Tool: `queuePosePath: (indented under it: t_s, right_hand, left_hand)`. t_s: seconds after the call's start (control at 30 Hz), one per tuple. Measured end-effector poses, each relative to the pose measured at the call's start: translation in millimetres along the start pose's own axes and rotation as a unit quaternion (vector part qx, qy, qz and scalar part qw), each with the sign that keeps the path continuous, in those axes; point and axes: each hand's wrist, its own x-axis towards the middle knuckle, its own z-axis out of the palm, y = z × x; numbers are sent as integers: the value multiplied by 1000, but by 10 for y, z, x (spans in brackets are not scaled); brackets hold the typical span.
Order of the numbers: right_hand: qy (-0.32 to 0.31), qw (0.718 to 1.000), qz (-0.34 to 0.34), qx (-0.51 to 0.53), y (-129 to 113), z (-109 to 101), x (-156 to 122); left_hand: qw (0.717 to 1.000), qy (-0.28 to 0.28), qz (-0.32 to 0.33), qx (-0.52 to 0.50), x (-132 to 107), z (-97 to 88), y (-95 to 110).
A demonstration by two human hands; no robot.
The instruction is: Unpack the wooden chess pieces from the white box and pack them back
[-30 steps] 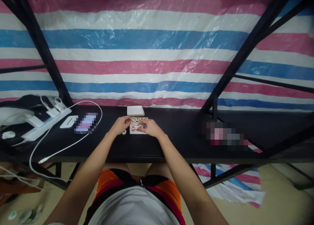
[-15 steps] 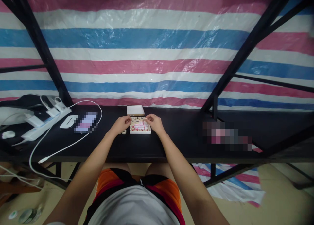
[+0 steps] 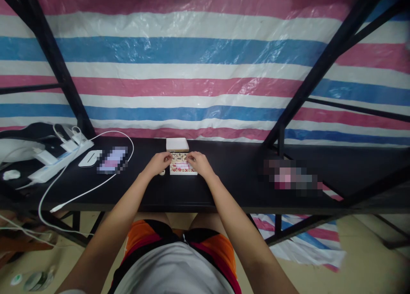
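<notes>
A small white box [image 3: 183, 173] of round Chinese chess pieces [image 3: 179, 157] sits before me, with dark-marked pieces at the back and red-marked ones in front. Pink-and-white material [image 3: 180, 166] lies among them. At the box's left side, my left hand [image 3: 159, 163] has its fingers curled together; whatever they hold is hidden. My right hand [image 3: 200, 163] reaches over the right edge, fingertips pinched at the pieces, and I cannot make out what is between them. One loose piece [image 3: 162, 172] lies on the table below my left hand. Behind the box is its white lid [image 3: 177, 144].
Left on the black table [image 3: 153, 195] are a white power strip [image 3: 57, 163] with plugs and cables, a white flat device [image 3: 90, 158] and a blurred-out phone [image 3: 112, 160]. A blurred-out object [image 3: 291, 177] lies to the right. Black metal posts [image 3: 307, 76] frame the striped sheet [image 3: 185, 86].
My right hand has shifted slightly left and down over the box, its fingers curling further onto the pieces. My left hand has stayed nearly where it was.
</notes>
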Motion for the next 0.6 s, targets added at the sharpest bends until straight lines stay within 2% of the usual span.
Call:
queuePosePath:
  t_s: [0.37,0.6]
  right_hand:
    - [-9,999,-19,-41,-13,-2,-25]
    - [-33,996,-62,-58,-83,-41,-27]
  left_hand:
    - [1000,0,-1,-10,-8,-24,51]
    - [1000,-3,-7,-4,-5,-14,51]
